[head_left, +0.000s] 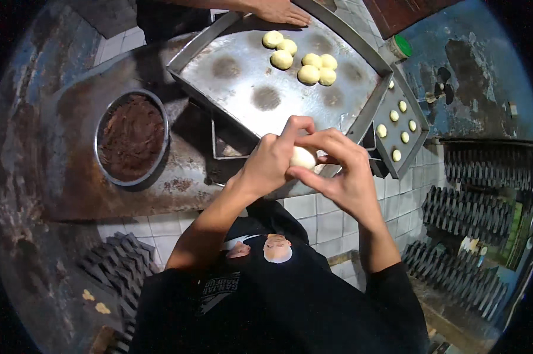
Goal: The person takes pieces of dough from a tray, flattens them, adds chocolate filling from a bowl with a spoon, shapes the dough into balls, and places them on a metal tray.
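In front of my body, my left hand (266, 162) and my right hand (343, 177) are closed around a pale dough ball (302, 157), fingers curved over it from both sides. Just beyond them lies a large metal tray (210, 82) holding several smooth pale dough balls (309, 74) in clusters, with dark round marks on its bare surface. Left of my hands, a round steel bowl (129, 138) of dark brown, thick paste stands on the worn metal table (72, 177).
Another person's hand (281, 13) rests at the tray's far edge. A second tray (414, 153) with small dough balls sits at the right, near a green-lidded tub (401, 47). Stacks of dark metal molds (467, 206) stand at lower right and lower left. White tiles lie below the table.
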### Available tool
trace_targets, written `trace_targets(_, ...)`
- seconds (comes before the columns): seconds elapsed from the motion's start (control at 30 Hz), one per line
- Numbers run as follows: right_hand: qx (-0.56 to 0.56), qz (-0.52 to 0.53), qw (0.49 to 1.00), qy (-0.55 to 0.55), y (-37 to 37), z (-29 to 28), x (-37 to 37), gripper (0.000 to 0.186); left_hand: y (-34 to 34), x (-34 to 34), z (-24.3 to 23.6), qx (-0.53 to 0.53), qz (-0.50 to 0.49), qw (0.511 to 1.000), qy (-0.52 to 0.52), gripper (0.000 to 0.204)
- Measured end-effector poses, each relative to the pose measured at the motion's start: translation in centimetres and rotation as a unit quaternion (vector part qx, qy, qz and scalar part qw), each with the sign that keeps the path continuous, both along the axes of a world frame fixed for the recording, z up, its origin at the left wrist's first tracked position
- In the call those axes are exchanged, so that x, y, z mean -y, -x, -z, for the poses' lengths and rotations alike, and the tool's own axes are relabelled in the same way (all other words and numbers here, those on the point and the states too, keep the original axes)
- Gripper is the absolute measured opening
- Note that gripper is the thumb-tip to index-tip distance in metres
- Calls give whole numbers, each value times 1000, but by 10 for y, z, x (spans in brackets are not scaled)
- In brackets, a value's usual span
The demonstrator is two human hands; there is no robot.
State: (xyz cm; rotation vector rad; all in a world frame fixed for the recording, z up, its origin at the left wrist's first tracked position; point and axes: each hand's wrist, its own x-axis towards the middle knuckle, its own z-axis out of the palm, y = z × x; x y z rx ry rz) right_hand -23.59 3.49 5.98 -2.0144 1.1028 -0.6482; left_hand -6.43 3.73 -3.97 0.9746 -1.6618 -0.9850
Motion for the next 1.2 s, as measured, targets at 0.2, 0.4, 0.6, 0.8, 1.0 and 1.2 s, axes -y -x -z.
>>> trace_targets(0.2, -98, 7, 994, -43, 63, 69, 66, 39, -11, 15, -6, 289, -88, 952, 47, 103)
trace_targets(0.4, -375, -171, 884, 220, 31, 120, 70, 86, -32, 18, 18, 274, -109, 955, 38, 84)
trace_targets(0.6, -318, -214, 908, 170, 34, 134, 81, 88, -20, 21, 22, 247, -132, 960, 16, 81)
trace_targets(0.8, -140, -134, 973, 127, 34, 90, 173, 55, -22, 19, 20, 268, -135, 954, 6, 80)
trace_targets(1.0, -302, -119, 902, 286, -17, 141, 251, 43, -21, 22, 19, 267, -135, 954, 19, 78)
trace_targets(1.2, -167, -157, 970, -80, -25, 109, 279, 31, -7, 26, 18, 214, -188, 959, 7, 72)
